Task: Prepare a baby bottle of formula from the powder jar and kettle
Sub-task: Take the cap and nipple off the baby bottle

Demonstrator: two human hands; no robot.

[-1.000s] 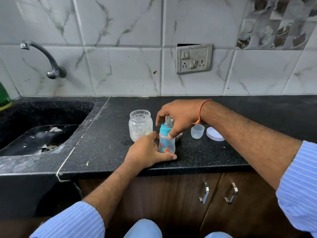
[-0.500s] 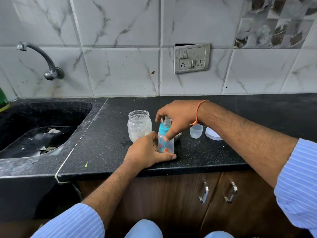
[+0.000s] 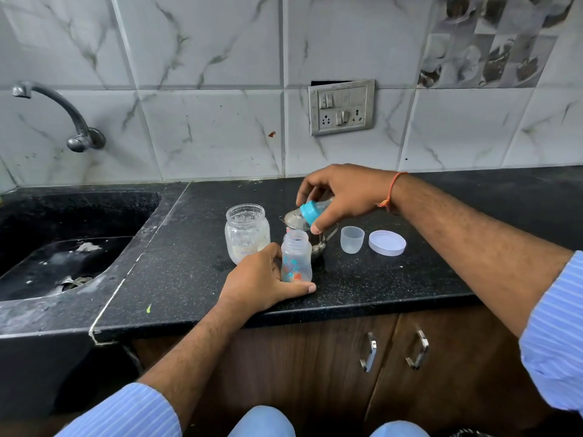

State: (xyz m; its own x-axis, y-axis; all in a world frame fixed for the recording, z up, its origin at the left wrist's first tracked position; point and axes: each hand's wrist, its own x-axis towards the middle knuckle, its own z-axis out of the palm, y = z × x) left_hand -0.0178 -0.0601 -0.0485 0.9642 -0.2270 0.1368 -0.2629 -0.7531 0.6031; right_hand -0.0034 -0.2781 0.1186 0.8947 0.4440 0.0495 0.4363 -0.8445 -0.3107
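i see my left hand (image 3: 258, 279) curled around the open baby bottle (image 3: 296, 261), upright on the black counter (image 3: 362, 279) at frame centre. my right hand (image 3: 342, 193) grasps the blue nipple cap (image 3: 310, 211) above the steel kettle (image 3: 303, 234). the powder jar (image 3: 247, 232) stands just left of the bottle.

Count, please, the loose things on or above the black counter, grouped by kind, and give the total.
Open containers: 3, the powder jar, the baby bottle, the small clear cup
Lids and tops: 2, the white lid lying flat, the blue nipple top held in the right hand
Kettles: 1, the steel kettle
Total: 6
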